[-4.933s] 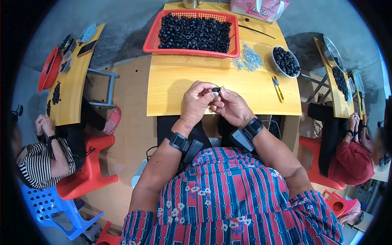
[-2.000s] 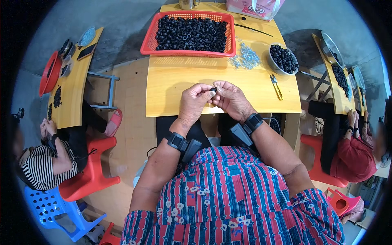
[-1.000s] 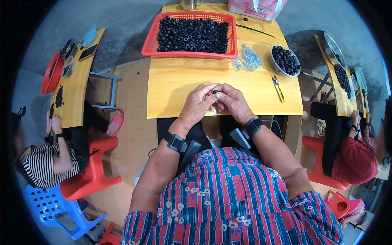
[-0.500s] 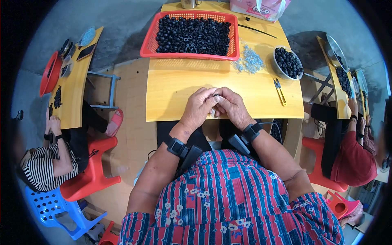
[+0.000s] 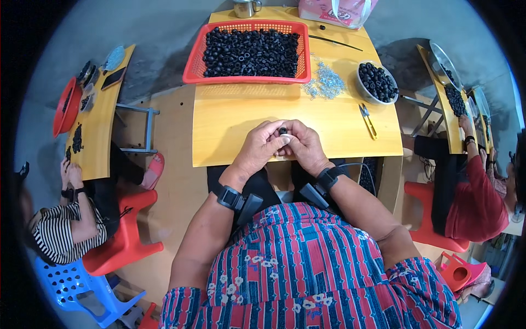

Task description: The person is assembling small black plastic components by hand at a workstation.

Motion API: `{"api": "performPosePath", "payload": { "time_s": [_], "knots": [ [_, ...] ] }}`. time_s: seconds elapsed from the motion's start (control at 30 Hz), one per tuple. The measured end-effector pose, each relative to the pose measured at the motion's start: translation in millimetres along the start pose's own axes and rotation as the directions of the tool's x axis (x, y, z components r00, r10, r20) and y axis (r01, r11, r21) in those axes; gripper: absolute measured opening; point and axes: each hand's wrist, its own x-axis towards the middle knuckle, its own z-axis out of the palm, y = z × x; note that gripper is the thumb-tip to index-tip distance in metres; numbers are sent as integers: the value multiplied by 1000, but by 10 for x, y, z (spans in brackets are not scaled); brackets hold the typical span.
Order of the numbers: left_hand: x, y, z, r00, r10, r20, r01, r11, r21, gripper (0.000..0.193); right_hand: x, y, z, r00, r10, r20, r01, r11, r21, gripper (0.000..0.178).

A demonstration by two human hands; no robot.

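Close together over the table's near edge, my left hand (image 5: 258, 143) and my right hand (image 5: 306, 146) pinch a small round black part (image 5: 282, 131) with a hole in its middle. My thumbs meet just below it; the other fingers are curled and partly hidden. Beyond my hands stands a red plastic basket (image 5: 246, 80) full of similar black parts (image 5: 252, 52). To its right lies a pile of small clear, bluish pieces (image 5: 327, 82). A white bowl (image 5: 378, 100) of larger black parts (image 5: 377, 81) is at the right, with yellow-handled thread snips (image 5: 367, 121) nearer me.
A metal cup (image 5: 245, 7), a pink-and-white bag (image 5: 337, 11) and a thin black rod (image 5: 335, 43) are at the back of my yellow table (image 5: 235, 112). People sit at side tables left (image 5: 101, 137) and right (image 5: 446, 118), on red stools.
The black part now shows more clearly between my fingertips, turned with its hole upward. The view has shifted slightly, so the table items appear a little further left.
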Motion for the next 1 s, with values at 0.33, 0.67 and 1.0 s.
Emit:
{"api": "performPosePath", "payload": {
  "time_s": [0.33, 0.67, 1.0],
  "knots": [
    [-33, -8, 33, 992, 97, -83, -81, 979, 187, 34, -28, 76, -6, 999, -12, -43, 8, 995, -95, 16],
    [26, -89, 46, 996, -37, -82, 29, 995, -90, 30, -1, -84, 28, 996, 79, -45, -74, 990, 119, 16],
    [15, -205, 120, 960, 88, -264, -101, 994, -35, 25, 109, -95, -145, 977, 203, 64, -213, 935, 283, 20]
  ]
}}
